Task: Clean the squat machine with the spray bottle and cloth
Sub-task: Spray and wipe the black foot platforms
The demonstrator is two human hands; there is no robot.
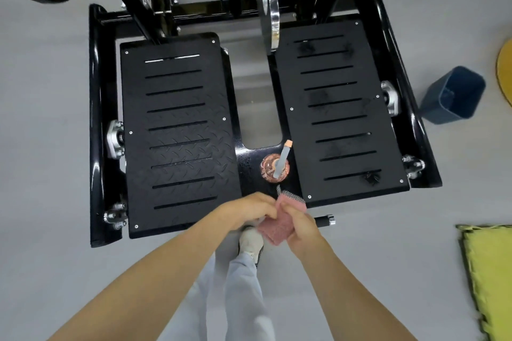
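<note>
Both hands meet on a folded pink cloth (277, 225): the right hand (300, 227) has its fingers curled round it, and the left hand (249, 209) seems to pinch its edge, though its fingertips are hidden. Just beyond the knuckles the spray bottle (275, 167) stands upright on the squat machine (180, 133), between its two slotted footplates (340, 108). Well off to the right sit a blue bin (454, 94) and a yellow-green mat (490, 279).

Frame (95, 119): glossy black painted metal. Left footplate (180, 130): matt black, diamond tread; right footplate (340, 113): matt, smooth, blotchy. Cloth (277, 227): pink fuzzy fabric w/ grey mesh edge. Spray bottle (273, 170): clear copper-tint plastic. Disc (273, 19): shiny chrome. Floor (50, 202): smooth matt grey.
</note>
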